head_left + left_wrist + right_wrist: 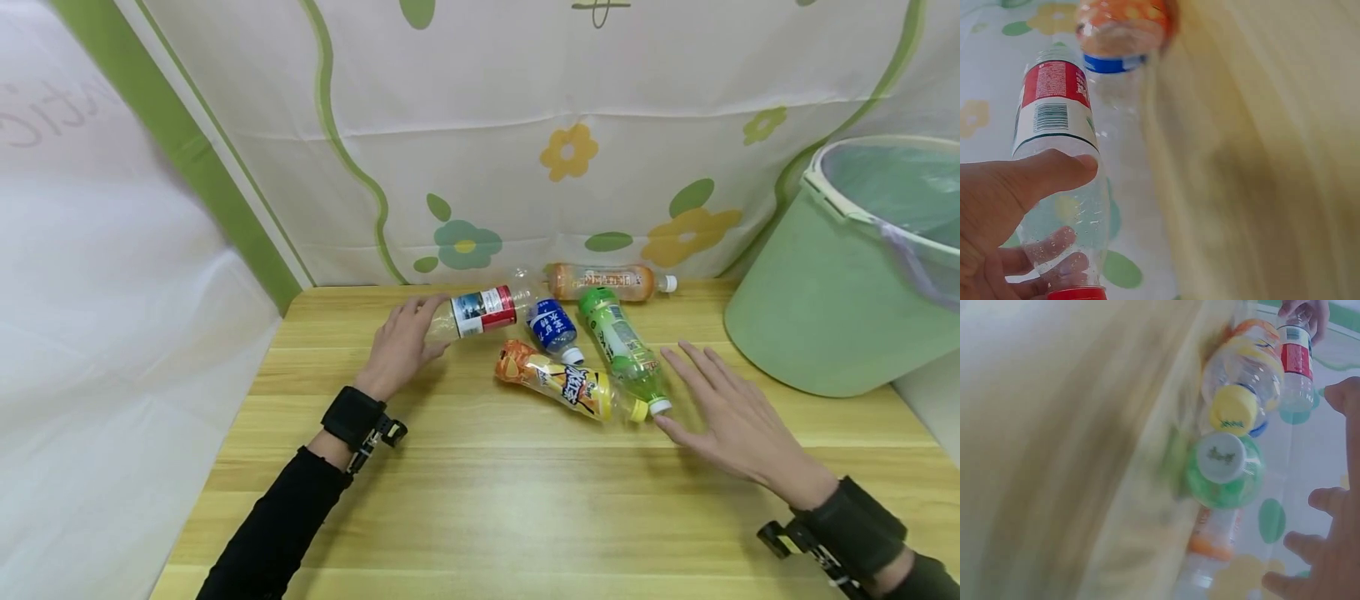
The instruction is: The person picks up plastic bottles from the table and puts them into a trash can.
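Observation:
My left hand [405,342] grips a clear plastic bottle with a red and white label [483,310] near its red-capped end. The left wrist view shows the thumb and fingers round this bottle [1054,112]. My right hand [731,417] is spread beside the green bottle [622,346], fingers straight, holding nothing. The green bottle's white cap [1221,456] faces the right wrist view. A bottle with an orange and yellow label [562,383] lies in front, its yellow cap beside the white one. A blue-labelled bottle [552,327] lies between, partly behind the gripped bottle.
An orange-labelled bottle [603,282] lies at the table's back edge against the flowered cloth [480,167]. A light green bin [840,292] with a bag liner stands at the right. The wooden table [480,517] extends toward the front.

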{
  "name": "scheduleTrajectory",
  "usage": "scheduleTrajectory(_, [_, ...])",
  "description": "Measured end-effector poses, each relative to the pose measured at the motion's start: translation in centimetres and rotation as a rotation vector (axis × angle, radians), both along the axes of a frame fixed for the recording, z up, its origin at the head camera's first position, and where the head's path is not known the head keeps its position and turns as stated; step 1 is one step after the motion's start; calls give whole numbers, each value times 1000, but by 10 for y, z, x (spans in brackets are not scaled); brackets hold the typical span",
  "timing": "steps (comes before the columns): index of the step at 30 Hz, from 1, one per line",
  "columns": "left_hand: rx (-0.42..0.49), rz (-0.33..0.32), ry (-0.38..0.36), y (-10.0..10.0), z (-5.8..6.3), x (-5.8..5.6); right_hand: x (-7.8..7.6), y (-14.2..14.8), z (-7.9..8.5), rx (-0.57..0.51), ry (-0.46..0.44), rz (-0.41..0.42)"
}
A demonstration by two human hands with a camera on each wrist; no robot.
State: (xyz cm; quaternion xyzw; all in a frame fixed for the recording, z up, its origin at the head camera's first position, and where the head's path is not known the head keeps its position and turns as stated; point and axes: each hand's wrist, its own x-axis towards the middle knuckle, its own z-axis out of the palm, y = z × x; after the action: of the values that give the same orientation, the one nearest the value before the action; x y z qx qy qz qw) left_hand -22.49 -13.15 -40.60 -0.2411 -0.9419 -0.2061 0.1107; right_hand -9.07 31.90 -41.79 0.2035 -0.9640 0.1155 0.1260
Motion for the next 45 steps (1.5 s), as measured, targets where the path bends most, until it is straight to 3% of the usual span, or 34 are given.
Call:
scheduleTrajectory(7, [-14,-34,68,19,21,15,-3,4,11,-16,39,1])
scheduleTrajectory(17, [-38,-134,127,55,35,36,-5,1,21,-31,53,6])
scheduleTrajectory(26, [-58,-211,151,89,33,47,-8,-3,28,-43,68,12])
scheduleTrajectory(32, [-124,-261,150,111,30,56,-9,-7,33,-53,85,31])
scheduleTrajectory(45, [-187,-269,204,143,22,73,-10,-21,35,-21,153,84])
